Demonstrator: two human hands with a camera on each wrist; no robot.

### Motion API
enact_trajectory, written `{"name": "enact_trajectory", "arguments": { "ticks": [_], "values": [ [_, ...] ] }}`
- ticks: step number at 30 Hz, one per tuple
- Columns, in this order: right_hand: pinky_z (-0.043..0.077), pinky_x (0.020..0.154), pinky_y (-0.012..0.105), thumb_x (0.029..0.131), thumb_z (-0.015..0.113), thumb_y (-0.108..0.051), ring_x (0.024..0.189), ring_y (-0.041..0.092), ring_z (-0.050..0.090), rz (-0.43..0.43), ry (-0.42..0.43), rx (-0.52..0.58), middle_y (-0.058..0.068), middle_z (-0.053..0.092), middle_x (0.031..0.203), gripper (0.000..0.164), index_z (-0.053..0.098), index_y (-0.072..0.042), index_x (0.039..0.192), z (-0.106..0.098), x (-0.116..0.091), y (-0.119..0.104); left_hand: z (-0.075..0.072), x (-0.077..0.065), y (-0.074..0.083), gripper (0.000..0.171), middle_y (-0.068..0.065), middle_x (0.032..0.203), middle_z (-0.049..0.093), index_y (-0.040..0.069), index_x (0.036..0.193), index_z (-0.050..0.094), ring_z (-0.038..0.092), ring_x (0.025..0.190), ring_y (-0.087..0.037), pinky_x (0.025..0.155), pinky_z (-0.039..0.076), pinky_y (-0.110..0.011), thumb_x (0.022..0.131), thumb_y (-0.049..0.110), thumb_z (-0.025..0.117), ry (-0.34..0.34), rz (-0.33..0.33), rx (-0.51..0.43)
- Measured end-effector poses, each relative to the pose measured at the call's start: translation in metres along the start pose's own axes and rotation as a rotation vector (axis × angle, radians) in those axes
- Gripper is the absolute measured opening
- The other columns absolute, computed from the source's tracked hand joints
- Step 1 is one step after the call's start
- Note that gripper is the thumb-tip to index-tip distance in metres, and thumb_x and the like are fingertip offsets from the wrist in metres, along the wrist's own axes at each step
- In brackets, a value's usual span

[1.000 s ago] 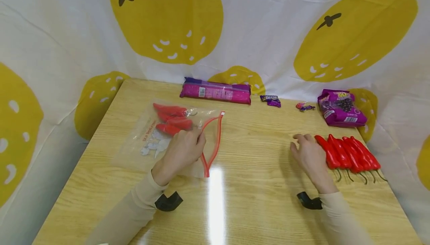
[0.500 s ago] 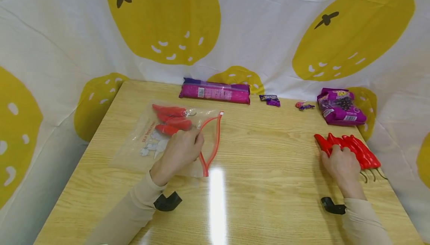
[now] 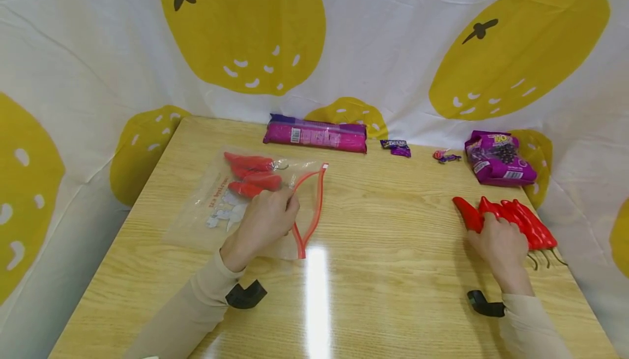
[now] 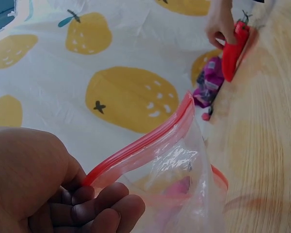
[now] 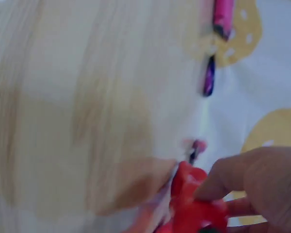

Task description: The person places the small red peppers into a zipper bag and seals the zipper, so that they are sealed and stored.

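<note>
My left hand (image 3: 267, 214) pinches the red zip edge (image 4: 136, 151) of a clear zip bag (image 3: 189, 227), holding its mouth apart. Inside the bag lie several red peppers (image 3: 253, 162). On the right, my right hand (image 3: 502, 243) grips a long red pepper (image 3: 467, 212), thumb and fingers around it. The right wrist view shows this pepper (image 5: 196, 211) close up, blurred, under the thumb. More red peppers (image 3: 533, 225) lie in a row beside it, partly covered by the hand, stems toward me.
Along the back of the wooden table (image 3: 373, 293) lie a long purple packet (image 3: 314, 133), small wrapped sweets (image 3: 396, 147), another sweet (image 3: 446, 156) and a bulky purple bag (image 3: 500, 158). A patterned curtain (image 3: 373, 36) hangs behind.
My right hand has moved right onto the pepper row and taken hold of the leftmost pepper, whose tip has shifted slightly left, away from the others. The left hand stays on the bag.
</note>
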State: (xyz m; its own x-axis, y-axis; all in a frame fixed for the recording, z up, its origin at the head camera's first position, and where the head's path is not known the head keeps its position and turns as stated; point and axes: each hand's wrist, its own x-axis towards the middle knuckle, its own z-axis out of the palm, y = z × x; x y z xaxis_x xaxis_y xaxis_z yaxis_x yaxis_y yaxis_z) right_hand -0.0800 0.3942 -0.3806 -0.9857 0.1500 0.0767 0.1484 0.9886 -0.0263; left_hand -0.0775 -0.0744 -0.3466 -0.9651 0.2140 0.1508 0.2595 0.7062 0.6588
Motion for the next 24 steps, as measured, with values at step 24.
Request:
{"name": "enact_trajectory", "arguments": {
  "ticks": [24],
  "values": [
    [0.053, 0.068, 0.024, 0.076, 0.073, -0.010, 0.081, 0.016, 0.065, -0.626, -0.177, 0.870, 0.006, 0.063, 0.100, 0.033, 0.062, -0.004, 0.107, -0.001, -0.033, -0.239, 0.000, -0.001, 0.005, 0.025, 0.002, 0.049, 0.048, 0.012, 0.068, 0.051, 0.047, 0.037, -0.010, 0.035, 0.036, -0.023, 0.091, 0.018, 0.046, -0.046, -0.038, -0.002]
  ]
}}
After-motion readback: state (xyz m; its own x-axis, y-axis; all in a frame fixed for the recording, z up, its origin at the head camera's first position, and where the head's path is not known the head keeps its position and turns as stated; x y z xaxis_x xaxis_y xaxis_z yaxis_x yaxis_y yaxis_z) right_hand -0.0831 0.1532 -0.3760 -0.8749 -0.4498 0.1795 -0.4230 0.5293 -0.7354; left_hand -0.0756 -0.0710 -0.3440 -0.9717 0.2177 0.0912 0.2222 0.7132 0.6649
